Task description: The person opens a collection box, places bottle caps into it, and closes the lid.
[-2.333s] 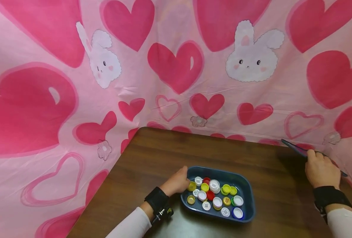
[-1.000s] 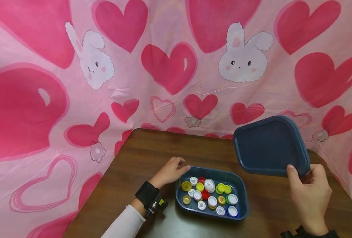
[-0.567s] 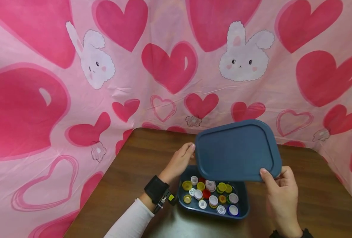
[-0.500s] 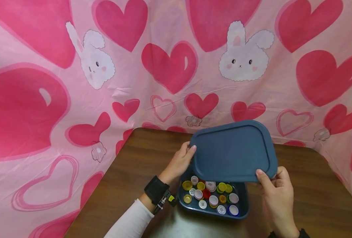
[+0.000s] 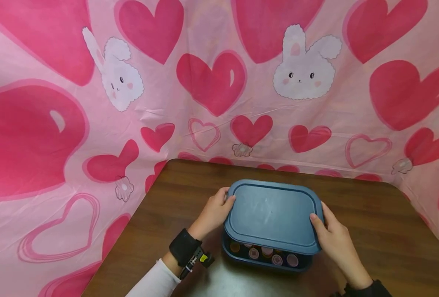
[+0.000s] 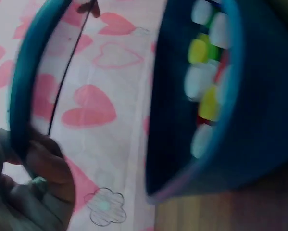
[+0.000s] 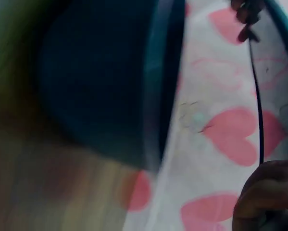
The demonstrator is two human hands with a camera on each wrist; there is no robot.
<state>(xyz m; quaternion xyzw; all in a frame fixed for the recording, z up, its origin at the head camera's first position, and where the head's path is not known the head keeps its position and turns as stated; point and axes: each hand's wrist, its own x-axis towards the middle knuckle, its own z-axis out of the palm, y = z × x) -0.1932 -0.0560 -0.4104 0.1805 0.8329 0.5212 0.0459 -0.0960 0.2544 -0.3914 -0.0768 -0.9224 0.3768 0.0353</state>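
Observation:
A dark blue rectangular lid (image 5: 273, 216) with rounded corners is held between both hands in the head view. My left hand (image 5: 213, 212) grips its left edge, thumb on top. At the right edge my right hand (image 5: 334, 235) pinches it the same way. Directly below lies a matching blue box (image 5: 264, 264), its front part showing under the lid. Inside are several bottle caps (image 5: 277, 259), mostly hidden from above. The left wrist view shows a gap between the lid (image 6: 23, 86) and the box (image 6: 235, 96), with white, yellow and red caps (image 6: 199, 79) inside.
A brown wooden table (image 5: 189, 181) carries the box. Pink cloth with hearts and rabbits (image 5: 212, 82) hangs behind the table and along its left side.
The right hand has brought the lid from the right side over the box. The left hand has left the box rim and taken the lid's left edge. The lid has come down and tilted flatter.

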